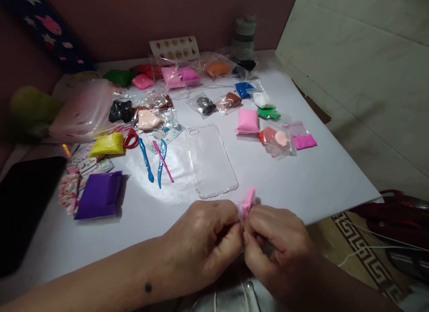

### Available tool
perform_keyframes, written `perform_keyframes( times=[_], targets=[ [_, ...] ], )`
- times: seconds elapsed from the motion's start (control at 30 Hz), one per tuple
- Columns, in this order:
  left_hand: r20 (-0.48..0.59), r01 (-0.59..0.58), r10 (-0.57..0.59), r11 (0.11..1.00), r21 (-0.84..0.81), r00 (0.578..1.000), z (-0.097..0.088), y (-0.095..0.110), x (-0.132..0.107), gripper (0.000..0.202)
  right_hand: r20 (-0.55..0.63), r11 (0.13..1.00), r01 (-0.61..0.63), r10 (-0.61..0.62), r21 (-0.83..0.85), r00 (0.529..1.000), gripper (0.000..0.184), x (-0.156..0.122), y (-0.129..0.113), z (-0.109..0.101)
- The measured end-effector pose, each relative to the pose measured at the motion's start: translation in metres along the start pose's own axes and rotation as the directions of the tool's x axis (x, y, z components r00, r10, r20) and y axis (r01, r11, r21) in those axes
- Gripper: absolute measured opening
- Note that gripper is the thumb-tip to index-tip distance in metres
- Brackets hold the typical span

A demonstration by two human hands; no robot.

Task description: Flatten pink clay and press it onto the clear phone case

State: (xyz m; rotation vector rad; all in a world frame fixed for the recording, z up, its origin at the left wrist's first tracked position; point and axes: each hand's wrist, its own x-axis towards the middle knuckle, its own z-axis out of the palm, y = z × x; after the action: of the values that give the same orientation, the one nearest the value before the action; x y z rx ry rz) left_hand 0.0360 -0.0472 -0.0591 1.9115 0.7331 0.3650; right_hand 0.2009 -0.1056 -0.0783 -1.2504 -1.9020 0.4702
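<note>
Near the table's front edge, a clear plastic bag with pink clay (248,202) is pinched between both hands. My left hand (209,236) is closed on the bag's left side, thumb and forefinger pressed together. From the other side, my right hand (276,242) grips it with curled fingers, its fingertips close to my left ones. Just beyond the hands lies a clear phone case (212,162), flat on the white table cover (301,187). To its left are a pink modelling stick (163,161) and two blue modelling tools (146,160).
A purple packet (99,196), a yellow packet (107,145) and red-handled scissors (131,139) lie at left, near a black flat object (28,204). Several clay bags, among them a pink one (248,120), spread across the back and right. A bottle (244,37) stands at the rear.
</note>
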Motion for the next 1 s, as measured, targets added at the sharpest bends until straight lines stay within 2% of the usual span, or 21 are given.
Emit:
perform_keyframes(
  times=[0.07,0.17,0.33,0.47,0.53,0.63,0.77,0.87,1.0],
  targets=[
    [-0.042,-0.055,0.057,0.997,0.049,0.998,0.002,0.001,-0.003,0.022,-0.055,0.997,0.048,-0.051,-0.059,0.997,0.023,-0.001,0.001,0.005],
    [-0.071,-0.096,0.103,0.991,0.092,0.992,0.004,0.003,-0.007,0.021,-0.127,0.983,0.054,-0.077,-0.176,0.989,0.022,-0.005,0.001,0.009],
    [-0.146,-0.134,0.162,0.974,0.185,0.976,0.01,0.004,-0.011,0.02,-0.092,0.973,0.033,-0.055,-0.227,0.994,0.023,-0.008,-0.001,0.006],
    [-0.18,-0.181,0.242,0.937,0.299,0.953,0.016,0.003,-0.011,0.016,-0.104,0.975,0.003,-0.027,-0.221,0.994,0.024,-0.007,-0.001,0.004],
    [-0.212,-0.207,0.276,0.932,0.298,0.938,0.016,0.001,-0.01,0.016,-0.129,0.98,-0.002,-0.025,-0.2,0.991,0.024,-0.005,0.0,0.004],
    [-0.181,-0.232,0.273,0.947,0.22,0.945,0.012,-0.002,-0.006,0.019,-0.134,0.99,0.003,-0.022,-0.139,0.991,0.025,-0.001,0.002,0.001],
    [-0.07,-0.218,0.24,0.947,0.237,0.968,0.003,-0.003,-0.005,0.02,0.026,0.995,-0.013,0.016,-0.101,1.0,0.02,0.004,0.001,-0.008],
    [-0.027,-0.232,0.246,0.94,0.251,0.969,0.001,-0.003,-0.006,0.018,0.071,0.979,0.122,-0.111,-0.162,0.991,0.024,0.004,0.002,-0.009],
    [-0.084,-0.23,0.266,0.924,0.307,0.96,0.005,0.001,-0.008,0.018,-0.013,0.951,0.216,-0.225,-0.219,0.974,0.029,0.002,0.006,-0.001]
  ],
)
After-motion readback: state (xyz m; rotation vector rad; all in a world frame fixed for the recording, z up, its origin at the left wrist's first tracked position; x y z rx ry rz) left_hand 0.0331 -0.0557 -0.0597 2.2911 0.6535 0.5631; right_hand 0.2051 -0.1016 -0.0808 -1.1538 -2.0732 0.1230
